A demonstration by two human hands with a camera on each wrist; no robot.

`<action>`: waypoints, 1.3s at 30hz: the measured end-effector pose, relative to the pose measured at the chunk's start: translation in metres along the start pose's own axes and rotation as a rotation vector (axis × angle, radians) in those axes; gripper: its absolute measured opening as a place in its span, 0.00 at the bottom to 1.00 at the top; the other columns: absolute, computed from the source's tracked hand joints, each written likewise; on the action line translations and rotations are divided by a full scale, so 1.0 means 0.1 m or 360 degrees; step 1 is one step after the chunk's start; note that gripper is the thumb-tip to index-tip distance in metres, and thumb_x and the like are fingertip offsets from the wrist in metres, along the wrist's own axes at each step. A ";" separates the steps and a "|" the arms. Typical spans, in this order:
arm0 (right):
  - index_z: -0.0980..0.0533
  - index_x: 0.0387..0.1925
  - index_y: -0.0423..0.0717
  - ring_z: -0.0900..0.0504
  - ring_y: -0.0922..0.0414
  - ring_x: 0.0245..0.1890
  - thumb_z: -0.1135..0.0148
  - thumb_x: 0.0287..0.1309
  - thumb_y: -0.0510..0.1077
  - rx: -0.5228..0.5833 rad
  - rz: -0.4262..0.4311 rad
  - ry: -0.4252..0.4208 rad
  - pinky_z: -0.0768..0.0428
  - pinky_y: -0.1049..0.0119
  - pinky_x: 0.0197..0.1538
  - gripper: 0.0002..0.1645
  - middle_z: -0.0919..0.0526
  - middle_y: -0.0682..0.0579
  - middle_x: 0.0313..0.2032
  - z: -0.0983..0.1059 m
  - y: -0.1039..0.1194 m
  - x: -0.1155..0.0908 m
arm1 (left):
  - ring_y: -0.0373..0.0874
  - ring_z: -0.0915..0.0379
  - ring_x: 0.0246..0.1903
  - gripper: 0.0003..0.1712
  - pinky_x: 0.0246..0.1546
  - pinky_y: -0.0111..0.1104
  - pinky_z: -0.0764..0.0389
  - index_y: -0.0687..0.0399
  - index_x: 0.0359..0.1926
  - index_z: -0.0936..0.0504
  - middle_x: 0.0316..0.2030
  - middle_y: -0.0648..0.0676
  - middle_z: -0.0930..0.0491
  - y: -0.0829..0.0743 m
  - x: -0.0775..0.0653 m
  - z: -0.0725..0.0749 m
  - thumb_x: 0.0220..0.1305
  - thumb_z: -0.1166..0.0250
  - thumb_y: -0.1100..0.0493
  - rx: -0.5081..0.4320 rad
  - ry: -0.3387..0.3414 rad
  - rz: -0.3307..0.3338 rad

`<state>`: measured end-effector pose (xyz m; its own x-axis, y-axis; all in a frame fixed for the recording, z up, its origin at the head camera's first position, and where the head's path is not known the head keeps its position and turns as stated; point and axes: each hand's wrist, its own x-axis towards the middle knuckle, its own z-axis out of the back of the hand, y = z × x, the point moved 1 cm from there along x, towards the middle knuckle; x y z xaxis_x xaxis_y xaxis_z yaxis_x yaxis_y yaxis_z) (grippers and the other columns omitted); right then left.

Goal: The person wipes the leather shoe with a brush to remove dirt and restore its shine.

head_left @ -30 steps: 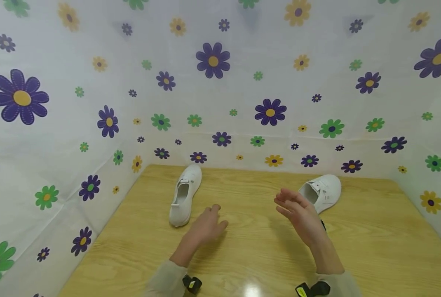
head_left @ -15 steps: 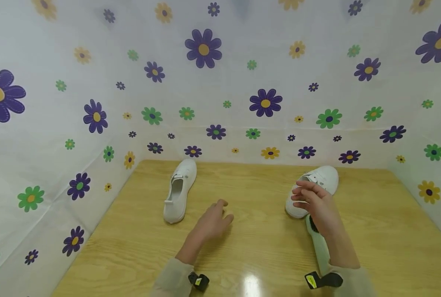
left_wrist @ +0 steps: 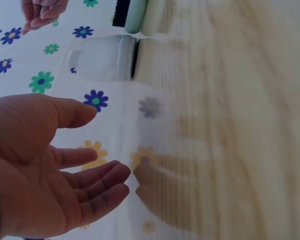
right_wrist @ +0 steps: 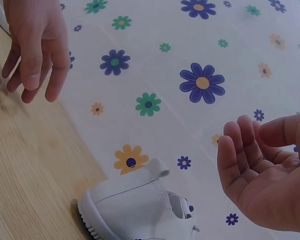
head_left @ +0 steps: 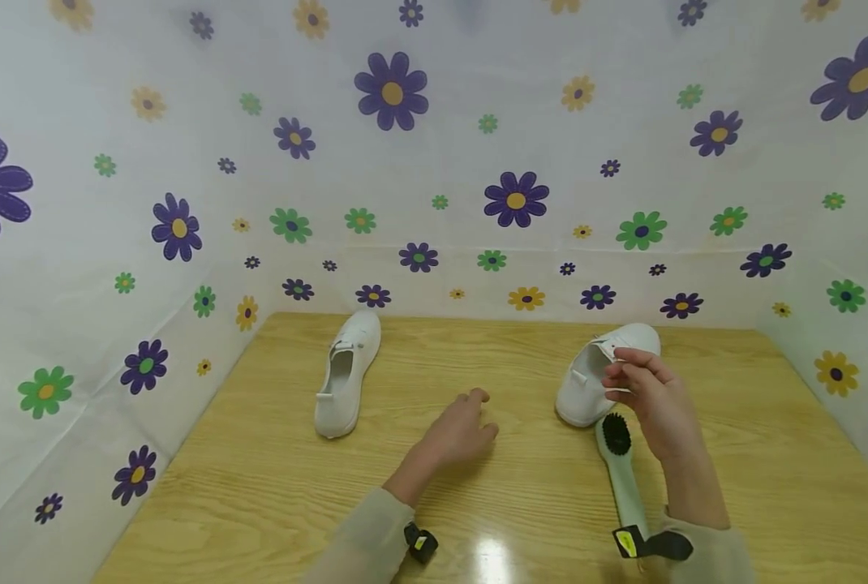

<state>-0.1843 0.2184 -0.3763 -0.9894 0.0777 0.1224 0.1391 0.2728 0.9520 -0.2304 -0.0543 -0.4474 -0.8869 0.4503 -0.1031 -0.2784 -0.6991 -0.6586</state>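
My left hand (head_left: 459, 430) hovers over the middle of the wooden table, fingers relaxed and holding nothing. Its palm and loosely bent fingers show in the left wrist view. My right hand (head_left: 656, 405) is raised beside the right white shoe (head_left: 583, 389), fingers slightly bent, nothing between them; it overlaps part of that shoe in the head view. Below the shoe's heel lies a pale green brush (head_left: 626, 487) with black bristles facing up, its handle end partly hidden by the right wrist's camera strap. A second white shoe (head_left: 346, 377) lies at the table's left, toe toward the back.
The wooden table (head_left: 273, 487) ends at a white sheet (head_left: 449, 162) printed with purple, green and yellow flowers, which encloses the back and both sides. Black wrist cameras sit on both sleeves, the left one (head_left: 421, 543) close over the tabletop.
My left hand has moved right, away from the left shoe. My right hand has also shifted right, uncovering more of the right shoe and the brush. The head view has tilted down slightly.
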 end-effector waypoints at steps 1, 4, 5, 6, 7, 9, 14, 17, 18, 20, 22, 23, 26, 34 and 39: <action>0.19 0.40 0.53 0.18 0.61 0.34 0.52 0.75 0.39 0.0000 -0.0011 -0.0013 0.18 0.70 0.41 0.14 0.16 0.56 0.33 0.02 0.01 0.00 | 0.55 0.28 0.56 0.29 0.50 0.46 0.24 0.60 0.70 0.38 0.60 0.63 0.29 -0.03 0.03 -0.02 0.73 0.45 0.53 0.0006 0.0014 -0.0010; 0.20 0.37 0.51 0.18 0.61 0.34 0.52 0.75 0.38 0.0019 -0.0058 -0.0054 0.18 0.70 0.41 0.15 0.17 0.56 0.32 0.07 0.02 0.01 | 0.58 0.30 0.58 0.32 0.51 0.47 0.25 0.61 0.71 0.41 0.62 0.65 0.32 -0.12 0.12 -0.07 0.73 0.44 0.53 0.0011 0.0035 -0.0037; 0.21 0.35 0.51 0.18 0.62 0.33 0.53 0.75 0.37 0.0024 -0.0073 -0.0068 0.18 0.70 0.41 0.15 0.18 0.56 0.32 0.09 0.02 0.02 | 0.59 0.31 0.59 0.33 0.51 0.47 0.25 0.61 0.71 0.42 0.63 0.66 0.33 -0.16 0.15 -0.09 0.72 0.44 0.54 0.0007 0.0040 -0.0042; 0.22 0.34 0.50 0.18 0.62 0.33 0.53 0.75 0.37 0.0033 -0.0089 -0.0084 0.18 0.70 0.41 0.15 0.18 0.56 0.31 0.10 0.02 0.02 | 0.59 0.32 0.60 0.34 0.52 0.47 0.25 0.61 0.72 0.43 0.64 0.67 0.34 -0.19 0.19 -0.11 0.72 0.43 0.54 0.0008 0.0045 -0.0046; 0.22 0.34 0.50 0.18 0.62 0.33 0.53 0.75 0.36 0.0043 -0.0106 -0.0099 0.18 0.69 0.41 0.15 0.18 0.56 0.31 0.12 0.03 0.02 | 0.60 0.33 0.60 0.35 0.52 0.47 0.25 0.62 0.72 0.44 0.64 0.67 0.35 -0.22 0.22 -0.13 0.72 0.43 0.53 0.0006 0.0051 -0.0047; 0.24 0.33 0.49 0.17 0.62 0.32 0.54 0.75 0.36 0.0061 -0.0133 -0.0130 0.18 0.69 0.41 0.15 0.18 0.56 0.30 0.16 0.03 0.02 | 0.61 0.32 0.60 0.37 0.52 0.47 0.25 0.62 0.73 0.45 0.65 0.68 0.36 -0.29 0.29 -0.16 0.71 0.41 0.53 -0.0001 0.0058 -0.0048; 0.25 0.34 0.49 0.17 0.61 0.33 0.54 0.75 0.37 0.0086 -0.0174 -0.0158 0.18 0.69 0.41 0.14 0.18 0.56 0.30 0.23 0.05 0.02 | 0.61 0.30 0.58 0.41 0.50 0.47 0.23 0.60 0.74 0.46 0.65 0.68 0.36 -0.42 0.44 -0.25 0.68 0.37 0.52 0.0046 0.0044 -0.0016; 0.25 0.34 0.49 0.17 0.61 0.33 0.54 0.75 0.37 0.0057 -0.0190 -0.0176 0.18 0.69 0.41 0.13 0.18 0.56 0.31 0.25 0.06 0.02 | 0.60 0.31 0.59 0.43 0.50 0.46 0.23 0.58 0.74 0.47 0.65 0.67 0.36 -0.49 0.53 -0.32 0.66 0.36 0.50 0.0092 0.0044 0.0012; 0.25 0.34 0.49 0.17 0.61 0.33 0.54 0.75 0.37 0.0042 -0.0197 -0.0190 0.18 0.69 0.41 0.13 0.18 0.56 0.31 0.26 0.06 0.02 | 0.60 0.31 0.59 0.44 0.50 0.46 0.23 0.57 0.74 0.47 0.65 0.67 0.36 -0.52 0.55 -0.34 0.66 0.35 0.50 0.0109 0.0046 0.0018; 0.25 0.35 0.49 0.17 0.62 0.33 0.55 0.75 0.38 -0.0010 -0.0215 -0.0223 0.18 0.70 0.41 0.13 0.18 0.57 0.31 0.27 0.07 0.03 | 0.60 0.32 0.60 0.45 0.52 0.45 0.23 0.56 0.74 0.46 0.65 0.66 0.35 -0.57 0.60 -0.39 0.65 0.33 0.48 0.0153 0.0040 0.0029; 0.25 0.36 0.50 0.17 0.62 0.32 0.55 0.75 0.38 -0.0079 -0.0241 -0.0267 0.18 0.71 0.40 0.13 0.19 0.58 0.31 0.29 0.07 0.04 | 0.60 0.32 0.61 0.47 0.53 0.45 0.23 0.56 0.74 0.46 0.64 0.66 0.34 -0.63 0.63 -0.43 0.63 0.32 0.46 0.0204 0.0023 0.0040; 0.26 0.37 0.50 0.17 0.63 0.32 0.55 0.75 0.38 -0.0120 -0.0251 -0.0288 0.18 0.71 0.40 0.12 0.19 0.58 0.31 0.30 0.06 0.04 | 0.59 0.31 0.60 0.47 0.53 0.45 0.23 0.56 0.74 0.45 0.63 0.66 0.33 -0.66 0.64 -0.45 0.63 0.32 0.45 0.0237 0.0010 0.0037; 0.26 0.39 0.50 0.17 0.64 0.31 0.54 0.75 0.39 -0.0268 -0.0270 -0.0347 0.18 0.72 0.39 0.10 0.19 0.60 0.31 0.35 0.03 0.06 | 0.58 0.29 0.57 0.49 0.52 0.43 0.23 0.56 0.73 0.44 0.61 0.65 0.31 -0.75 0.67 -0.51 0.61 0.31 0.42 0.0339 -0.0041 0.0032; 0.31 0.55 0.36 0.18 0.65 0.32 0.53 0.75 0.42 -0.0867 -0.0309 -0.0336 0.18 0.71 0.38 0.15 0.21 0.58 0.35 0.38 -0.03 0.06 | 0.51 0.29 0.49 0.50 0.46 0.40 0.24 0.52 0.71 0.44 0.53 0.59 0.28 -0.88 0.78 -0.70 0.56 0.29 0.38 0.0371 -0.0164 0.0089; 0.34 0.61 0.32 0.19 0.61 0.36 0.52 0.75 0.42 -0.1097 -0.0294 -0.0253 0.18 0.68 0.40 0.21 0.23 0.41 0.47 0.35 -0.04 0.05 | 0.50 0.28 0.45 0.45 0.43 0.39 0.23 0.55 0.67 0.39 0.50 0.56 0.25 -0.90 0.85 -0.75 0.57 0.30 0.39 0.0379 -0.0181 0.0105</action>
<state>-0.1885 0.2513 -0.3897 -0.9692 0.2413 -0.0496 -0.1384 -0.3666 0.9200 -0.2524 0.0888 -0.4529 -0.9379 0.3437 -0.0470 -0.2855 -0.8418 -0.4582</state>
